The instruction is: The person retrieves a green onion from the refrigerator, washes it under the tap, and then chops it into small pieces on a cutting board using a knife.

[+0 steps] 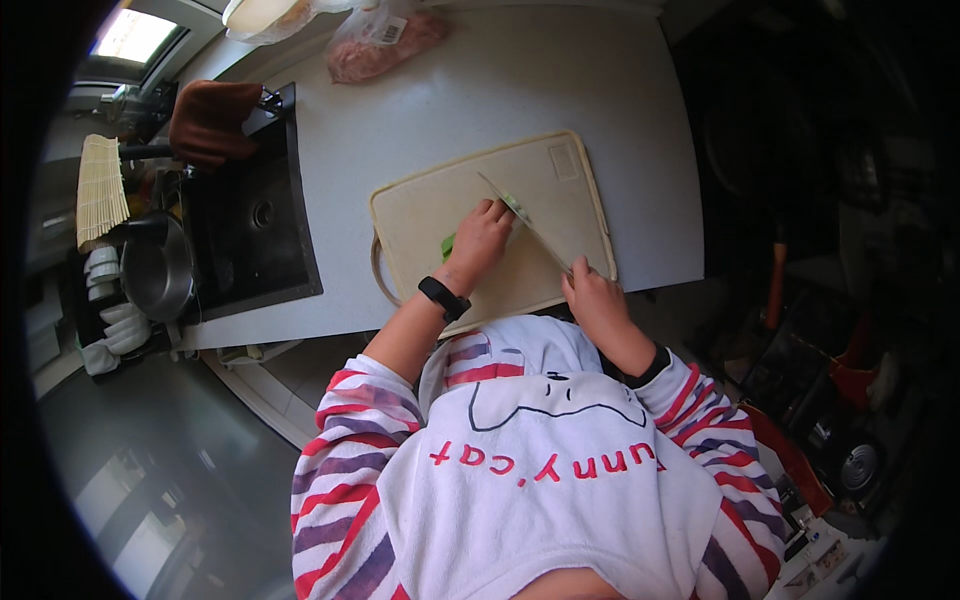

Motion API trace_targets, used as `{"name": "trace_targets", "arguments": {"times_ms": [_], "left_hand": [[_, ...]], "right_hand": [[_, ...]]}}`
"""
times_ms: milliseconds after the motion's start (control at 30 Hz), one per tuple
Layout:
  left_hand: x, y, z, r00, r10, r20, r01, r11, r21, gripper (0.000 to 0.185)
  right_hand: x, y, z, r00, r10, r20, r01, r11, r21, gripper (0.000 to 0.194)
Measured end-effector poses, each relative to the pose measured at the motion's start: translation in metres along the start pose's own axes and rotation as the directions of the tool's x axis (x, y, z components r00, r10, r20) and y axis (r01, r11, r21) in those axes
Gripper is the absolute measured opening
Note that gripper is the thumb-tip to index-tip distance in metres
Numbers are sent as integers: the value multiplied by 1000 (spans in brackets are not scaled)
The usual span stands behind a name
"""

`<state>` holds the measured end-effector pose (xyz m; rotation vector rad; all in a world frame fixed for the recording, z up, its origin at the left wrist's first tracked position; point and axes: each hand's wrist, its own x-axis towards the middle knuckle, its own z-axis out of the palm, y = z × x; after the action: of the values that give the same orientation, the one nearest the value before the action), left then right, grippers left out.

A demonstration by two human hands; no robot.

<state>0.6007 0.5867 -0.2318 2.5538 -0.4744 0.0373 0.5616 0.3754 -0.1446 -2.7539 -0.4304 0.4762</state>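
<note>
A cream cutting board (427, 195) lies slightly turned on the counter before me. My left hand (482, 238) rests on a green vegetable (448, 246), probably a stalk; its leafy-green end shows left of the wrist, and the fingers hide the middle. In my right hand (596, 296) is the handle of a kitchen knife (541, 241), whose blade slants up and left past my left fingertips. Small pale-green pieces (513, 202) sit against the blade, at the fingertips. The handle is mostly hidden by my right fingers.
To the left is a dark sink (247, 232) with a brown cloth (214, 120) over its tap area. A metal pot (157, 270), stacked white bowls (126, 330) and a bamboo mat (101, 187) stand beyond it. Bagged raw meat (375, 52) lies at the counter's back.
</note>
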Motion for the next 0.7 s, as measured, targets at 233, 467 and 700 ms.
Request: {"name": "trace_targets", "arguments": {"times_ms": [233, 467, 700], "left_hand": [[-1, 1, 0, 1000, -31, -2, 30, 999, -27, 15], [-9, 6, -3, 995, 8, -100, -6, 1000, 23, 19], [-8, -1, 1, 992, 3, -126, -11, 998, -56, 18]], "right_hand": [[57, -10, 32, 998, 43, 34, -46, 996, 75, 26], [68, -7, 20, 995, 15, -101, 5, 981, 193, 17], [10, -5, -13, 999, 26, -27, -25, 999, 41, 16]]}}
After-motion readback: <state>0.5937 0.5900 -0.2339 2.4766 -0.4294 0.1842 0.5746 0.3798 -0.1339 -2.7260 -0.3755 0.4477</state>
